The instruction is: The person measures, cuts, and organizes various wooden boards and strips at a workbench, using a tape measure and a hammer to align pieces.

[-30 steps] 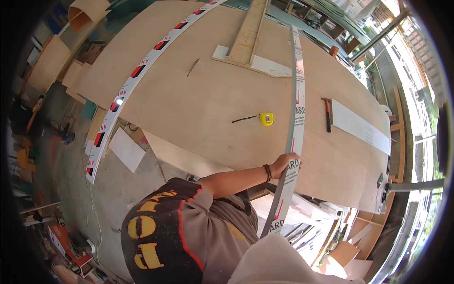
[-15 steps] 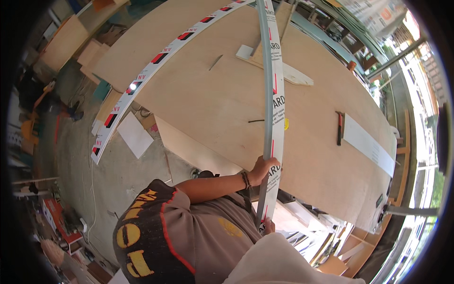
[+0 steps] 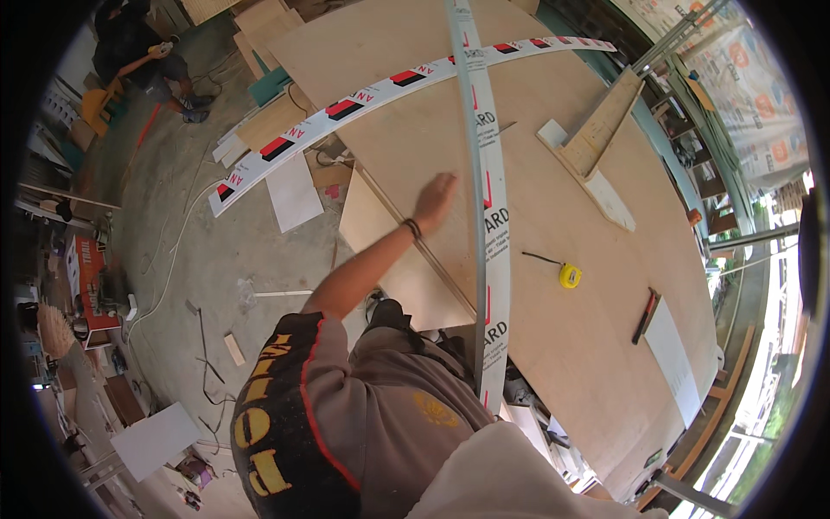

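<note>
My left hand (image 3: pixel 435 204) reaches forward over the edge of the wooden board (image 3: pixel 571 346), fingers loosely extended, with nothing seen in it. Just to its right, and apart from it, stands a long white-and-grey strip (image 3: pixel 491 233) covered in printed film. This strip runs from beside my body to the far side of the board. A second long white strip (image 3: pixel 346 108) with red and black marks lies crosswise farther off, passing the first one near the top. My right hand is out of view.
A yellow tape measure (image 3: pixel 570 276), a hammer (image 3: pixel 645 317) and a white panel (image 3: pixel 671 359) lie on the board. An angled wooden piece (image 3: pixel 596 134) rests at the far right. Another person (image 3: pixel 143 56) sits at the far left. Loose sheets and cords lie on the floor.
My left hand has let go of the long strip and moved forward to its left. My right hand, earlier at the strip's near end, has left the view. The view has shifted.
</note>
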`<state>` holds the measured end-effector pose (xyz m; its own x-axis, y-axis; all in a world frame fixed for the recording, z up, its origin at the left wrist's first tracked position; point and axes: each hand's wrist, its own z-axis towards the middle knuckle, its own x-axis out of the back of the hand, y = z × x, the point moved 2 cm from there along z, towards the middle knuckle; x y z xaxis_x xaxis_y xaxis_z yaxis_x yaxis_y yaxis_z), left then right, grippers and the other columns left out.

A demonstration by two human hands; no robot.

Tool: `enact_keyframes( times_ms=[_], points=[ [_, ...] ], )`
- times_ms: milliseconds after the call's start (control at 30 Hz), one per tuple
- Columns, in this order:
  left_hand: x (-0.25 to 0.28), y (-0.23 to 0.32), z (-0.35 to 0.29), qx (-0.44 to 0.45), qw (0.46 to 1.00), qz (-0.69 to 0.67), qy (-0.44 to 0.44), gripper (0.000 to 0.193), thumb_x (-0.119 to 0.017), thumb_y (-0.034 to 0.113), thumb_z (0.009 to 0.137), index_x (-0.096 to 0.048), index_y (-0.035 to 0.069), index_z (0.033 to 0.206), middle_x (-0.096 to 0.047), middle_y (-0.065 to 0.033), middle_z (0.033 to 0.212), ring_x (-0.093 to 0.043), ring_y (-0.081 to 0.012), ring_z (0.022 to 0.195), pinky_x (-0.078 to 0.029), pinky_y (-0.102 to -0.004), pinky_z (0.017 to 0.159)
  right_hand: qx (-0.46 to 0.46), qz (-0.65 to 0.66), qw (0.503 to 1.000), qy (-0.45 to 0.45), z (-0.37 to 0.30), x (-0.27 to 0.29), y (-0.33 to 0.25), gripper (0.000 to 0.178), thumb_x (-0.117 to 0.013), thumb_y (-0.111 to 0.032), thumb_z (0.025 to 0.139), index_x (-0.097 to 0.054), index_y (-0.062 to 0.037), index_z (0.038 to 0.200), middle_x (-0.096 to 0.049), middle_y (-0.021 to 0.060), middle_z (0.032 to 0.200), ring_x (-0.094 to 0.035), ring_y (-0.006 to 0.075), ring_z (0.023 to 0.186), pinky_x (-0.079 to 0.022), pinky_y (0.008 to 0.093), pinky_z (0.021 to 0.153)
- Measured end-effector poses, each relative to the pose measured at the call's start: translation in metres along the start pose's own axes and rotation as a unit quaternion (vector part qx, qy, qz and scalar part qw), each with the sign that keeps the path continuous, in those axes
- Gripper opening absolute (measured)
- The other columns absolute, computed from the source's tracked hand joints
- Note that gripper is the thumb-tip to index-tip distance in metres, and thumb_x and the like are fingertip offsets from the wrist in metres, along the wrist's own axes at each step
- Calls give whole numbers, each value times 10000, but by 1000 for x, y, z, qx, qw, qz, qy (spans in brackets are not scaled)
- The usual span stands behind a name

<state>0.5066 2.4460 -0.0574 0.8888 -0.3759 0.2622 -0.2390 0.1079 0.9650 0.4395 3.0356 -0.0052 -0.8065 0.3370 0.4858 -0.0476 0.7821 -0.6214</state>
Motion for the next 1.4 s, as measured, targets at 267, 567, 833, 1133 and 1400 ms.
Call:
enact_keyframes(
  times_ms=[267, 567, 833, 1133, 1400],
  points=[
    [337, -145, 51, 124, 797, 570, 157, 1149, -903, 472, 603, -405, 51, 1550, -469, -239, 1459, -394, -386, 1412, -293, -555, 1173, -97, -133, 985, 42, -26, -2, 39, 436, -730, -414, 901, -731, 22, 917, -684, 109, 641, -636, 185, 588, -512, 383, 613],
    [454, -184, 43, 238, 744, 623, 41, 892, -851, 226, 696, -401, 150, 1463, -551, -130, 1387, -542, -360, 1335, -394, -557, 1161, -208, -175, 960, 61, -120, 18, 50, 425, -733, -411, 894, -742, 12, 932, -701, 120, 667, -667, 191, 620, -531, 378, 631],
    [525, -101, 113, 193, 760, 620, 2, 634, -727, 144, 738, -558, 107, 1348, -583, -210, 1393, -570, -417, 1278, -498, -497, 1047, -274, -173, 942, 83, -236, 18, 79, 417, -736, -409, 888, -752, 4, 946, -716, 131, 689, -695, 196, 648, -548, 373, 647],
    [593, 75, 124, 86, 828, 554, 19, 809, -744, 118, 672, -526, 25, 1445, -684, -243, 1246, -685, -370, 1086, -534, -441, 909, -163, -220, 962, -4, -221, 35, 85, 404, -748, -415, 880, -781, -40, 1027, -774, 111, 804, -760, 199, 764, -594, 370, 729],
    [436, 147, -34, 35, 818, 574, -14, 769, -847, 278, 633, -574, 9, 1300, -697, -237, 1175, -670, -413, 1099, -524, -467, 935, -35, -120, 986, -112, -27, 19, -12, 465, -737, -459, 931, -756, -20, 1084, -772, 123, 901, -722, 185, 814, -559, 367, 771]
  ],
)
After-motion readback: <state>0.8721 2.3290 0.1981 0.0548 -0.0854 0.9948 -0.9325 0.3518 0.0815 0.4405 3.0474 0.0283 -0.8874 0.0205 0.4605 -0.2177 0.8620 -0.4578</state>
